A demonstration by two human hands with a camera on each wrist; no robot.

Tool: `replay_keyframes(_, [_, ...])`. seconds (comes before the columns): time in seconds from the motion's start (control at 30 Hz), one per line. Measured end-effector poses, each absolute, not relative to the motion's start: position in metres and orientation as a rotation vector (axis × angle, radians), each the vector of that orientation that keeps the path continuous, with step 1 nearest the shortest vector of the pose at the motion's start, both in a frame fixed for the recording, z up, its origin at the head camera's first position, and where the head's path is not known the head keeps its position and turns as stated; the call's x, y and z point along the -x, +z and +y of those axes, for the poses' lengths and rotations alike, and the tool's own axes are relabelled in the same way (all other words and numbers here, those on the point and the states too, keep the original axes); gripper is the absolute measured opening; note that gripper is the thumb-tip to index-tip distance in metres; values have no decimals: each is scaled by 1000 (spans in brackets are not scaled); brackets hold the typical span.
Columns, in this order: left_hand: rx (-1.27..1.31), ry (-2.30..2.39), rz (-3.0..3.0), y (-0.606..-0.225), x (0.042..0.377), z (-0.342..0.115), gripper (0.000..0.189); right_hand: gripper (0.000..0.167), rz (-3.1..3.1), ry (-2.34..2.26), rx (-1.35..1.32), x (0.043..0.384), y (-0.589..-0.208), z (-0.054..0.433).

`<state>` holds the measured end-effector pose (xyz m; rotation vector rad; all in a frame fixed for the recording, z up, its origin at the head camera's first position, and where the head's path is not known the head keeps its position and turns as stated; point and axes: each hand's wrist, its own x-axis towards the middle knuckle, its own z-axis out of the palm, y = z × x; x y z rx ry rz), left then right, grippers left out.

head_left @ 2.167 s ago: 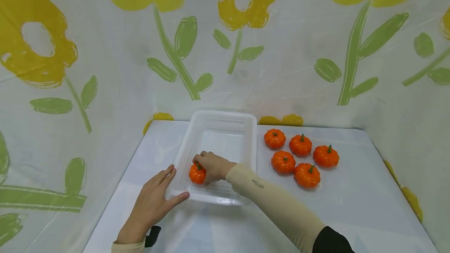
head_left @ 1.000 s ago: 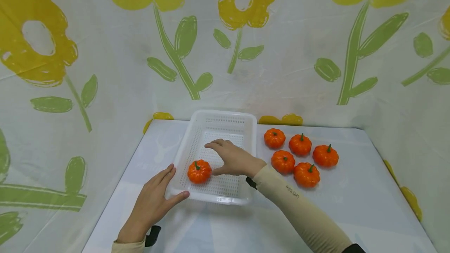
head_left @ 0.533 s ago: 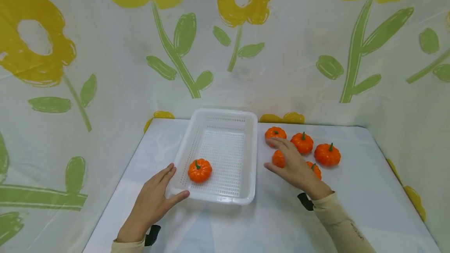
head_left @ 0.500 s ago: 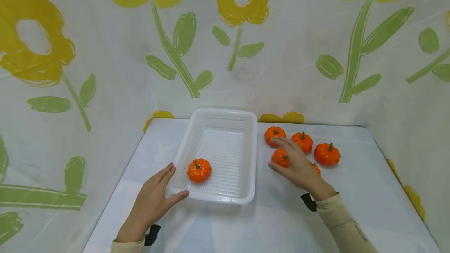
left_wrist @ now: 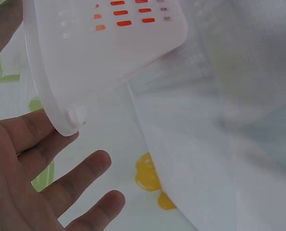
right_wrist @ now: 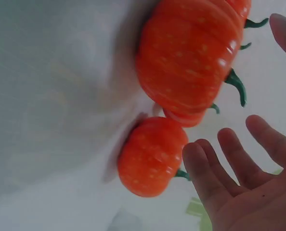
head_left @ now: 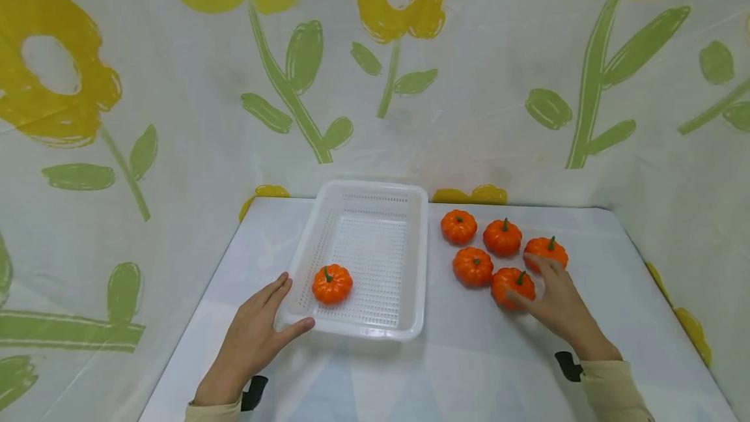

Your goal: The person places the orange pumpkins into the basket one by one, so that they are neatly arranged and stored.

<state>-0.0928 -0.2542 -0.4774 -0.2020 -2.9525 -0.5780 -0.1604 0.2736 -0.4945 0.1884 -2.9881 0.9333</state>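
My left hand (head_left: 249, 337) rests with spread fingers on the near left corner of a white perforated plastic basket (head_left: 375, 333). In the left wrist view its fingertips touch the rim. One small orange pumpkin (head_left: 332, 284) with a green stem sits inside that corner of the basket. To the right, my right hand (head_left: 559, 301) hovers with fingers spread, holding nothing. Its thumb overlaps the front pumpkin (head_left: 510, 284), and its fingers overlap the rightmost pumpkin (head_left: 553, 251). The right wrist view shows a large near pumpkin (right_wrist: 188, 55) and a smaller one (right_wrist: 150, 161) by the fingertips.
Three more pumpkins, at back left (head_left: 459, 226), back middle (head_left: 502, 237) and front left (head_left: 472, 267), stand close together right of the basket. The white table (head_left: 469, 370) ends at a flower-print curtain (head_left: 469, 135) behind and on both sides.
My right hand has let go of the pumpkin in the basket, withdrawn, and moved right across the group to its right side. My left hand has stayed on the basket corner.
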Motion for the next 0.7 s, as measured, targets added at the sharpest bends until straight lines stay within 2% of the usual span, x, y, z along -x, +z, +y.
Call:
replay_keyframes(0.33, [192, -583, -2963, -479, 92, -252, 100, 84, -3047, 940, -172, 157, -510, 275])
replay_keyframes(0.7, [180, -578, -2937, -481, 91, -253, 99, 86, -3065, 931, -141, 159, -518, 278])
